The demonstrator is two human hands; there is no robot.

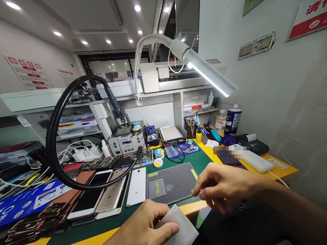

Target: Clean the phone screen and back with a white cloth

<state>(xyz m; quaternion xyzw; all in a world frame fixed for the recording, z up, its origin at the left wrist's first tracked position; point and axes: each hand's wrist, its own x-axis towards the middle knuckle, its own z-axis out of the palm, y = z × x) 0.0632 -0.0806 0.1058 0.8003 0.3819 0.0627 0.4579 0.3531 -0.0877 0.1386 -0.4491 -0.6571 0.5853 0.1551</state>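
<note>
The left hand is cut off at the wrist by the lower edge of the view, and its fingers curl under so that only the thumb and the knuckles show; the thumb presses down on a small white translucent plastic sachet, which is clamped between the thumb on top and the hidden fingers beneath, its far corner sticking out to the right over the yellow front edge of the bench. The right hand hovers just above and to the right of the sachet, apart from it, with the thumb and forefinger tips drawn close together; whether anything is pinched between them cannot be made out. A patch of the bench beyond the right hand is blurred out, hiding part of a dark flat device and the end of a white power bank. Just beyond both hands lies a grey perforated rubber work mat with a black and yellow label too small to read. Left of it a white phone back bears a small "mi" logo, as does the gold phone back beside it. Red and white wall signs carry Chinese writing that is partly cut off. A thick black looped hose hides some circuit boards behind it.
</note>
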